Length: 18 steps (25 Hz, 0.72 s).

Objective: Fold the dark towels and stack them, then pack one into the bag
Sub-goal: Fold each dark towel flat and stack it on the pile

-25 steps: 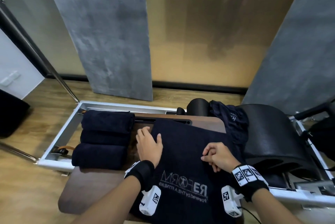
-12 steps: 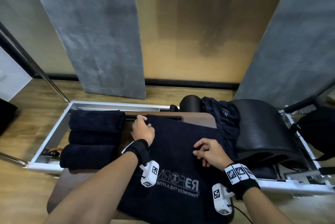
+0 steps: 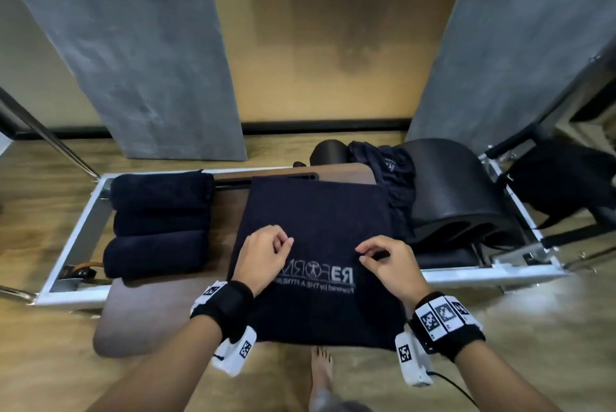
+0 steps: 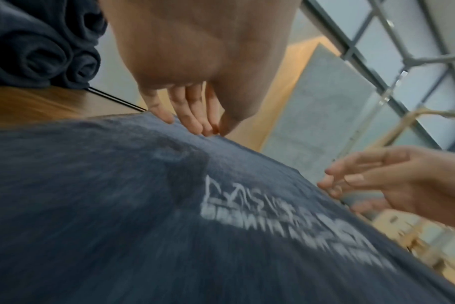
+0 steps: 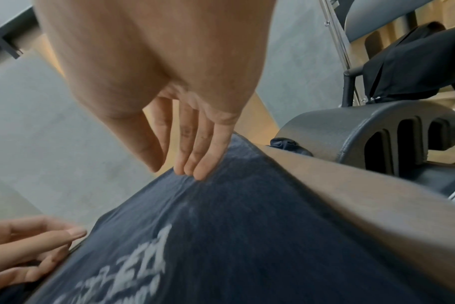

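Both hands have pulled back toward the near half of the towel (image 3: 316,245). It lies flat on the brown board (image 3: 160,321), long axis running away from the person, logo upside down. Left hand (image 3: 263,256) and right hand (image 3: 388,266) rest fingertips on it, loosely curled, gripping nothing. Three rolled towels (image 3: 160,221) lie left; a black padded arch (image 3: 466,191) stands right.

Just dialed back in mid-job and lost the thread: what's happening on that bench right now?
A person is working on a dark towel with white lettering, spread flat on the brown bench. Both hands sit on its middle: the left hand and the right hand have their fingertips down on the cloth, apparently smoothing it or gathering it for a fold. Three finished towels lie rolled side by side to the left. No towel is packed yet.
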Available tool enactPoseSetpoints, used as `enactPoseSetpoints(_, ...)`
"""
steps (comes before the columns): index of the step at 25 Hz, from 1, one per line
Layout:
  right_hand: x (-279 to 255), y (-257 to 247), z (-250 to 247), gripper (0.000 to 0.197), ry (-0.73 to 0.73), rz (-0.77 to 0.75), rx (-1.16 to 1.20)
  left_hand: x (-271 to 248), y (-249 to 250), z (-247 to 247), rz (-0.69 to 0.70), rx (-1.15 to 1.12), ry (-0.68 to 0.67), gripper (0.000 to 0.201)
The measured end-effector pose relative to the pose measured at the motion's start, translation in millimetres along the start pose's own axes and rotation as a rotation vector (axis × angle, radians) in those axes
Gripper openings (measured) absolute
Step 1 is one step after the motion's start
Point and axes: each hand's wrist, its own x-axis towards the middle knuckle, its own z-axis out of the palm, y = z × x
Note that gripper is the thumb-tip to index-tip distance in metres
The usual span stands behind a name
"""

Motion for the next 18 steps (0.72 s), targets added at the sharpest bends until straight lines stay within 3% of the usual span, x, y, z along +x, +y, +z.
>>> enactPoseSetpoints(4,-58.5,18.8,6.7,0.027,-0.069,-0.115,-0.22,-68.4,-20.4,0.7,0.223,0.13,-0.085,0.032)
enactPoseSetpoints(6,-83.1,27.7,13.3,0.059,-0.183,-0.149,-0.356,-92.2,-30.7,0.0,0.291,0.194,-0.108,0.034)
enactPoseSetpoints(9,-109.4,41.7,27.3,0.112,-0.281,-0.225,-0.703,-116.3,-43.8,-0.6,0.318,0.276,-0.168,0.077)
enactPoseSetpoints(11,-121.2,45.6,35.7,0.126,-0.255,-0.247,-0.906,-125.8,-49.8,-2.8,0.347,0.359,-0.211,0.097)
enactPoseSetpoints(15,-127.6,37.7,42.7,0.112,-0.115,-0.172,-0.98,-131.9,-56.2,-11.7,0.374,0.41,-0.253,0.078)
enactPoseSetpoints(18,-132.6,30.4,46.1,0.084,-0.084,-0.178,-0.832,-135.2,-56.1,-18.5,0.372,0.267,-0.268,0.047)
